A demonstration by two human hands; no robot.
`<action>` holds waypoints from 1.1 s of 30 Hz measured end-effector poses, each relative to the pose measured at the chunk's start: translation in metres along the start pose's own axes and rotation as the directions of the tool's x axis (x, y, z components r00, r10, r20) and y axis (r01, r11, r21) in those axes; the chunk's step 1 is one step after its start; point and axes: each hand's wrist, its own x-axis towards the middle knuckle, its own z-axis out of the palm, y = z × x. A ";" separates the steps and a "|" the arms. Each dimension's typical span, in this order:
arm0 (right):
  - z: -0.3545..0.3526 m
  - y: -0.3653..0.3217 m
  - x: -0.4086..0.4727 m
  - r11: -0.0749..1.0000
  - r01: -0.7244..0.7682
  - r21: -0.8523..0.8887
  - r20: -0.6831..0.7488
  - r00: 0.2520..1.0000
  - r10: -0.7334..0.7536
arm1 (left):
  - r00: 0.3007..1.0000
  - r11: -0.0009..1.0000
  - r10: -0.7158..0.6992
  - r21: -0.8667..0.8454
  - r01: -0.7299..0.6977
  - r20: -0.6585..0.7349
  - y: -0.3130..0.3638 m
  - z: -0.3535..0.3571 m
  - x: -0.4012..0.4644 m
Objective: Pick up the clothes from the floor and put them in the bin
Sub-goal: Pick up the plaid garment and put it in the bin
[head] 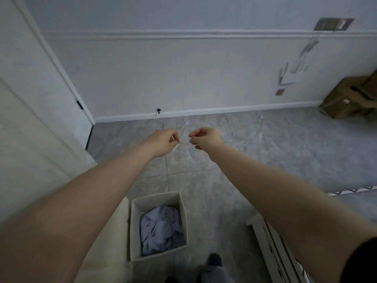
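While pale clothes [161, 229] lie in the bin [136, 227] at six o'clock, left hand [163, 142] and right hand [206, 139] hang curled at twelve — whether they grip anything, I cannot tell.

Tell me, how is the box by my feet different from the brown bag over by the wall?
The box is pale, stiff and open on top; the brown bag is olive-brown and slumped. The box stands near the person's feet; the bag leans by the far wall. Light blue clothes show inside the box; the bag's contents cannot be seen. Both sit on the tiled floor.
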 end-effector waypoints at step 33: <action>-0.444 0.095 0.154 0.994 -0.050 0.092 -0.304 0.950 0.076 | 0.966 0.975 0.202 -0.128 -0.183 0.161 0.383 0.155 0.289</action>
